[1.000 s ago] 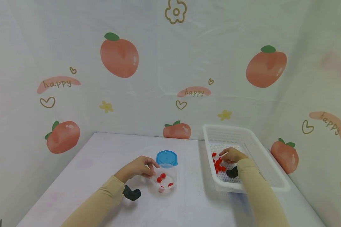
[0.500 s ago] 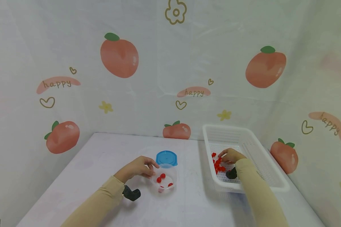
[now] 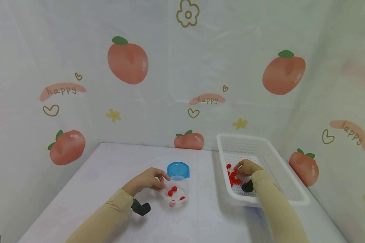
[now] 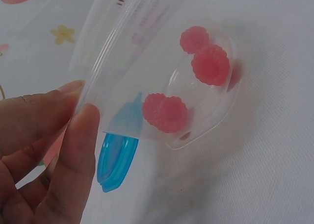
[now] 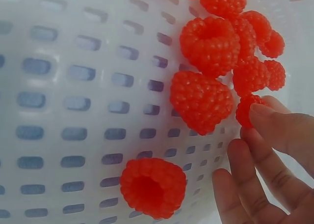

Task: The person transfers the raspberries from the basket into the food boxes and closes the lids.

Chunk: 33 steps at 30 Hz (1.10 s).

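My left hand (image 3: 146,179) pinches the rim of a round clear plastic tub (image 4: 162,52) between thumb and fingers. Several red raspberries (image 4: 211,65) lie on its bottom. To the right, my right hand (image 3: 248,167) reaches down into a white perforated basket (image 3: 243,199). In the right wrist view, its thumb and forefinger pinch a small raspberry (image 5: 245,111) at the edge of a cluster. Its other fingers stay apart from the fruit. More raspberries (image 5: 202,101) lie in the basket right beside that hand, and a single raspberry (image 5: 153,187) sits apart on the basket floor.
A blue lid (image 3: 178,169) lies on the white-covered table (image 3: 124,158) just behind the tub. The basket's raised walls surround the right hand. Behind the table hangs a white curtain (image 3: 170,67) with printed fruit.
The right hand has shifted slightly left in the basket, and its thumb and forefinger have drawn together at the raspberries. The left hand and the tub have stayed in place.
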### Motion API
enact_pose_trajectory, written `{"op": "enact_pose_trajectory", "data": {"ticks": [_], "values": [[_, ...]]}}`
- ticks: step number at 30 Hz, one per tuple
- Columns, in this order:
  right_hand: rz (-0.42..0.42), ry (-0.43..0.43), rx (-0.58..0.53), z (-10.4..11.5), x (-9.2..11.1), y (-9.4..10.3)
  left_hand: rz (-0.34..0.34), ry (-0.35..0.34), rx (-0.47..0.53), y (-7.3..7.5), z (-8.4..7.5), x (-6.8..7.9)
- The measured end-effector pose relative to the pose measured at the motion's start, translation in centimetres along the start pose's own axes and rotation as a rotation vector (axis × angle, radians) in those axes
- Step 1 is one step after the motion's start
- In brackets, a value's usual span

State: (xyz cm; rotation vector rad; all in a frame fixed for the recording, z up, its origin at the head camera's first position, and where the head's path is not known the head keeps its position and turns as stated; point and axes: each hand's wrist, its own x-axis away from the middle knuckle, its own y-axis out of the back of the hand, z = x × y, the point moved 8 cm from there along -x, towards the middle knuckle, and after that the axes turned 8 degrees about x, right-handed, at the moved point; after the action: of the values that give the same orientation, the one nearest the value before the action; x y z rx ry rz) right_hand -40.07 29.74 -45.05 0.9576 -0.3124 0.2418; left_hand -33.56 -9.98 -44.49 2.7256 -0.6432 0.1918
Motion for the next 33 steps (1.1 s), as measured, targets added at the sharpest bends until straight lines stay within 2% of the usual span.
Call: {"op": "enact_pose_trajectory", "data": {"ticks": [6,13,17,23,33], "values": [[-0.010,-0.003,-0.034,-0.2,0.0,0.4,0.007,-0.007,0.002,0.0,-0.1,0.0],[-0.029,0.075,-0.129,0.2,0.1,1.1,0.002,-0.005,-0.005,0.0,-0.1,0.0],[-0.059,0.109,-0.217,0.4,0.0,1.7,-0.006,0.002,-0.007,0.0,0.1,-0.1],[-0.096,0.211,-0.346,1.4,0.0,3.0,-0.008,0.007,-0.008,-0.1,0.1,-0.1],[-0.188,0.339,-0.577,3.7,1.4,5.0,-0.010,0.015,-0.006,-0.1,0.0,0.0]]}}
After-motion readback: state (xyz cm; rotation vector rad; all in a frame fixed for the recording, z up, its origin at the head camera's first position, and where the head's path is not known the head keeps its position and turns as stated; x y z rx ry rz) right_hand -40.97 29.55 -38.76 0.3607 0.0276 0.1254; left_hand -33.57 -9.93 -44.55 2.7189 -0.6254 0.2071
